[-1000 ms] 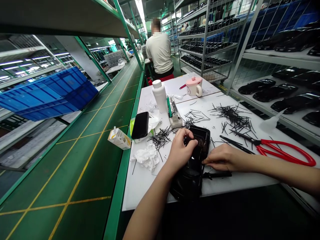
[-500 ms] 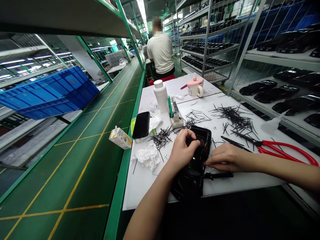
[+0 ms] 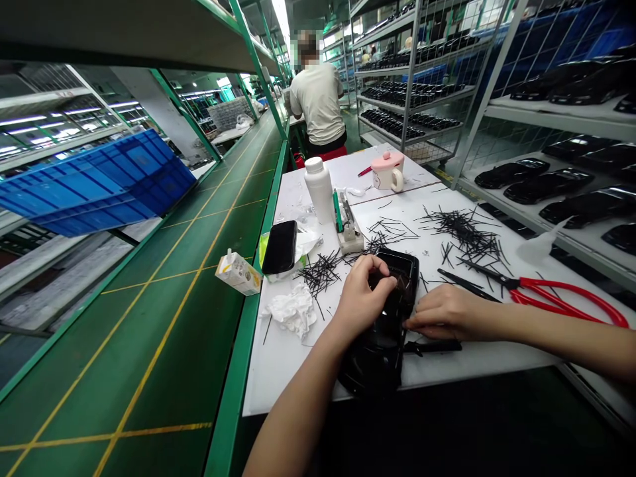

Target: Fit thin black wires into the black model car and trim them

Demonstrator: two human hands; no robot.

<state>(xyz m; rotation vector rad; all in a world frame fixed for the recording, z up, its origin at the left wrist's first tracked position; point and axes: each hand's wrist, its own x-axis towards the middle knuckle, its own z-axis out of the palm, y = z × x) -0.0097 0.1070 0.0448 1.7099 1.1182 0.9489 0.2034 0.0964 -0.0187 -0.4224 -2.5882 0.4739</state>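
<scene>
A glossy black model car body [image 3: 371, 361] lies lengthwise at the table's near edge. My left hand [image 3: 366, 291] is closed over its top, thumb and fingers bent around the edge of the cabin. At the car's right side, my right hand [image 3: 444, 313] has its fingertips pinched together close to the lower edge; whatever sits between them is too small or hidden. Just below that hand lies a black tool [image 3: 433, 347], its kind unclear. Beyond it are a slim black pointed tool [image 3: 467, 285] and scissors with red handles [image 3: 571, 306].
Thin black strips [image 3: 464, 230] lie in piles. Behind the car stand a white bottle [image 3: 318, 192], a small metal holder [image 3: 350, 235] and a lidded mug [image 3: 386, 173]. Crumpled tissue [image 3: 292, 311], a phone [image 3: 281, 247] and a drink carton [image 3: 239, 273] border the green conveyor [image 3: 173, 318]. A person sits ahead.
Both hands keep nearly the same place on the car. The view has shifted very slightly, and the person ahead has leaned a little to the left.
</scene>
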